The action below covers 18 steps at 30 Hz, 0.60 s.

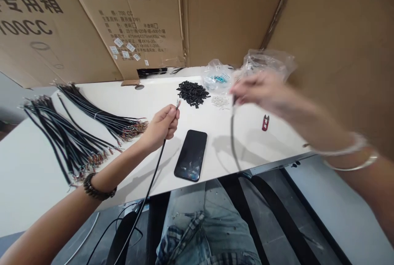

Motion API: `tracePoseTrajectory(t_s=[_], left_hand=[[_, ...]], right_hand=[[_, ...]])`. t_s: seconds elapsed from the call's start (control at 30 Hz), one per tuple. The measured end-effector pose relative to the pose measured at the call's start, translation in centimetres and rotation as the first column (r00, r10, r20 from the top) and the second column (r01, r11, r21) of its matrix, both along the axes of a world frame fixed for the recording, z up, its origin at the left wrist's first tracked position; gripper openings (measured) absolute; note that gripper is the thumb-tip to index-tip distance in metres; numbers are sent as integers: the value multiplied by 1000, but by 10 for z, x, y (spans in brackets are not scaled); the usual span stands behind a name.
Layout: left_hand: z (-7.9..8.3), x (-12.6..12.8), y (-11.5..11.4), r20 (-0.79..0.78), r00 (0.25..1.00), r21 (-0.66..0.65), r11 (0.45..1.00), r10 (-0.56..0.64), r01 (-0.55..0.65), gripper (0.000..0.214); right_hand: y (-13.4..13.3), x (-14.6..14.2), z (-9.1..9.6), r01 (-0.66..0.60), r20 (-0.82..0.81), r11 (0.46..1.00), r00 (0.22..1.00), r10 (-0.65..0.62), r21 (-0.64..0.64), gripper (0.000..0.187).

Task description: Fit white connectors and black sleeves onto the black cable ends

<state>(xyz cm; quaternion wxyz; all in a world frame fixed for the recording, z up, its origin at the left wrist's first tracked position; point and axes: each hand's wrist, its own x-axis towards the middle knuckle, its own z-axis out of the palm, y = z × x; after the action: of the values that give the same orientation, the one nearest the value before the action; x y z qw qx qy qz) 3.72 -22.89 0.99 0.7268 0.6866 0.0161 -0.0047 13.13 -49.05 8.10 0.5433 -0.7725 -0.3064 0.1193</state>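
My left hand (pixel 164 124) is closed around a black cable (pixel 155 166); frayed coloured wires stick up above the thumb. From the fist the cable runs down past the table edge. On the right, my right hand (pixel 257 88) is raised over the table and smeared by motion. Its fingertips pinch a second length of black cable (pixel 233 133), which hangs in a curve toward the table edge. Whether both lengths are one cable cannot be seen. Between the hands lies a dark phone (pixel 191 155). Behind it is a pile of short black tubes (pixel 192 93).
Bundles of black cables (pixel 92 107) with bare wire ends lie at the left. White small pieces (pixel 220 102), clear plastic bags (pixel 215 77) and red snips (pixel 265 123) are at the right. Cardboard boxes (pixel 221 18) wall off the back of the white table (pixel 160 199).
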Motion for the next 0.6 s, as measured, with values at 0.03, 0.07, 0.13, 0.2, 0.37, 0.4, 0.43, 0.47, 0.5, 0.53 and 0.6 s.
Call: tracePoseTrajectory(t_s=[0.03, 0.07, 0.13, 0.2, 0.37, 0.4, 0.43, 0.47, 0.5, 0.53, 0.6], left_hand=[[-4, -1, 3, -72, 997, -4, 1000, -30, 30, 40], [-8, -2, 5, -139, 989, -5, 998, -55, 55, 40], [-18, -6, 11, -247, 966, 4, 997, -77, 80, 42], [-29, -11, 17, -300, 953, 24, 999, -38, 48, 45], [-48, -16, 20, -279, 946, 49, 986, 165, -158, 50], [-50, -14, 20, -273, 942, 45, 980, 197, -192, 50], [-53, -12, 19, -269, 937, 39, 974, 225, -222, 49], [-55, -9, 19, -266, 931, 32, 968, 250, -251, 49], [-58, -6, 18, -264, 925, 25, 961, 273, -276, 49], [-61, -3, 18, -263, 919, 17, 954, 293, -299, 49], [-67, 2, 17, -264, 907, 4, 941, 328, -339, 50]], right_hand=[[16, 0, -17, -75, -99, 997, 992, 72, -25, 24], [32, 0, -37, -144, -197, 989, 971, 133, -40, 25], [65, 1, -78, -227, -332, 973, 922, 200, -46, 30], [92, 4, -112, -266, -403, 963, 886, 229, -38, 30], [124, 13, -144, -257, -460, 966, 855, 241, 28, 33], [127, 14, -145, -251, -471, 967, 848, 242, 45, 34], [129, 14, -144, -243, -484, 968, 841, 242, 61, 34], [131, 14, -143, -234, -495, 969, 835, 240, 75, 35], [133, 14, -142, -224, -506, 971, 830, 237, 86, 34], [135, 14, -140, -214, -516, 972, 825, 232, 96, 34], [137, 13, -136, -191, -532, 975, 818, 221, 111, 32]])
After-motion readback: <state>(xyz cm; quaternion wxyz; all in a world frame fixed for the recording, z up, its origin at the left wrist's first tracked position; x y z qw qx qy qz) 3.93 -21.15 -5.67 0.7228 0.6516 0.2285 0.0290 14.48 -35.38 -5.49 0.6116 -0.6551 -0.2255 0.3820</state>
